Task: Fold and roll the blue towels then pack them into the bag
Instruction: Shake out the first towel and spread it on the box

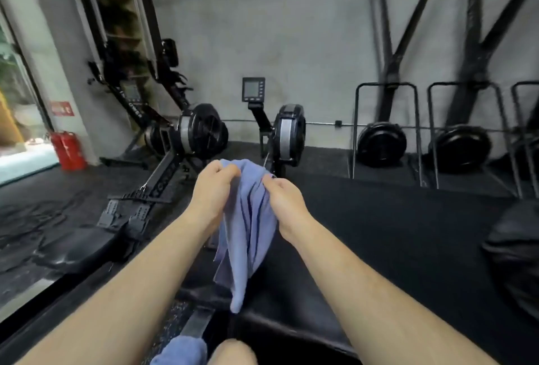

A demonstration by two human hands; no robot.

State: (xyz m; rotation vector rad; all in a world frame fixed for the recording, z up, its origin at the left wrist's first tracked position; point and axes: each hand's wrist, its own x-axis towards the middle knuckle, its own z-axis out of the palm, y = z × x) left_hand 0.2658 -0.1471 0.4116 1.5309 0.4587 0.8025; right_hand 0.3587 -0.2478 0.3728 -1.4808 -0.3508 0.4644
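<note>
Above the black mat (393, 233), near its left edge: blue towel (248, 224), bunched, hanging in loose folds, lower tip dangling free. Left hand (211, 192) curled round the top left of the cloth, grip closed on it. Right hand (284, 201) pinching the top right edge, grip closed likewise. Second blue towel (182, 351) low at the bottom of the view, beside a bare knee (233, 353). Dark bag (516, 256) at the mat's right edge. Rowing machines (201, 131) beyond, against a grey wall. Red fire extinguishers (68, 150) far left.
</note>
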